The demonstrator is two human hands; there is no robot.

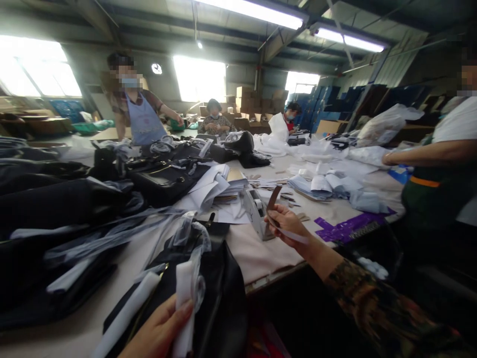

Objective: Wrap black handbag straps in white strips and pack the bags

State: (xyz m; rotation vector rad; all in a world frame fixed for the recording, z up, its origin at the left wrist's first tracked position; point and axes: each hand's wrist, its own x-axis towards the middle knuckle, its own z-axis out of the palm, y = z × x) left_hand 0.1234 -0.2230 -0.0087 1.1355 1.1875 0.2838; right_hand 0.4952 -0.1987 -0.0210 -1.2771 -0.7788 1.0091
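Observation:
My left hand [160,330] is at the bottom of the view, fingers closed on a white strip of wrapping [185,298] that lies over a black bag [219,293] in front of me. My right hand [285,223] is raised over the table edge, pinching a thin brown card-like tag [273,198] and a white paper strip [292,233]. Just left of that hand stands a grey tape dispenser [255,211].
Black bags [160,181] and clear plastic wrap are piled on the left of the long white table [261,253]. Stacks of white paper [212,191], a purple sheet [346,227] and blue-grey cloths lie mid-table. Several other people work around it; one stands close at right [443,159].

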